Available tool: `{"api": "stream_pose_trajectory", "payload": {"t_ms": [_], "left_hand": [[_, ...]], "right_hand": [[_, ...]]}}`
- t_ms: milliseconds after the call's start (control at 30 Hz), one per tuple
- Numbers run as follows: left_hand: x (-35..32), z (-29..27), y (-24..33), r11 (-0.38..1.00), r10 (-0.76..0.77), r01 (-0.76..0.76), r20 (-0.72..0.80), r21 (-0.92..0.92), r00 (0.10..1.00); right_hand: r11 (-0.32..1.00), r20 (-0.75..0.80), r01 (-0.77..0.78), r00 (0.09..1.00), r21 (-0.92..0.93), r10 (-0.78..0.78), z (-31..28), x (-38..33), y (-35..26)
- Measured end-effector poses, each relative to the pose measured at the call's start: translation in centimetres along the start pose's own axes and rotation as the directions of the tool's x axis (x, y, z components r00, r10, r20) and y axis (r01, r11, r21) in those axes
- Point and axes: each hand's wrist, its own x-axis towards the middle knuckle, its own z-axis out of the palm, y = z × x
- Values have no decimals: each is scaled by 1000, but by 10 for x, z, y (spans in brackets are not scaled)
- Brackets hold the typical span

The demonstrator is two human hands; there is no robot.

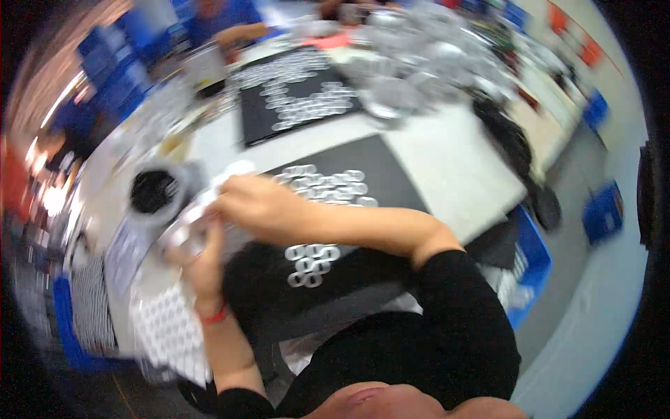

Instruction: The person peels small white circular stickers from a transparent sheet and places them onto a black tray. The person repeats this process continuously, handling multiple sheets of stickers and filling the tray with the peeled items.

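A pale, shiny piece (183, 239), blurred and hard to make out, is held at the left hand (202, 262), just beyond its palm, and is met at its upper right by the fingertips of the right hand (255, 206). By the left fingers the piece is gripped; the right fingers are bent and drawn together, though whether anything is pinched between them cannot be told.

The right forearm (377, 227) is laid crosswise over the near black mat (391, 174), elbow bent, above rows of white rings (322, 187). The left forearm (234, 346) is pointed up and away from the body, a red band (214, 315) worn at the wrist.

Just beyond the hands, a round tub (157, 220) is seen, filled with dark contents (153, 190). At the right, clear plastic (515, 293) is held in a blue bin (539, 272); at the left, a grey striped stack (94, 304) is held in another blue container (63, 314). Farther off, clear rounded plastic pieces (429, 56) are heaped.
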Motion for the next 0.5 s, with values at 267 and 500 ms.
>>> {"api": "stream_pose_trajectory", "payload": {"t_ms": [267, 500], "left_hand": [[1, 3, -13, 974, 76, -75, 3, 215, 997], [-6, -6, -39, 983, 112, -105, -43, 151, 993]], "right_hand": [[984, -52, 67, 996, -164, -77, -15, 2, -9], [936, -155, 118, 972, -333, -177, -1, -2, -17]]}}
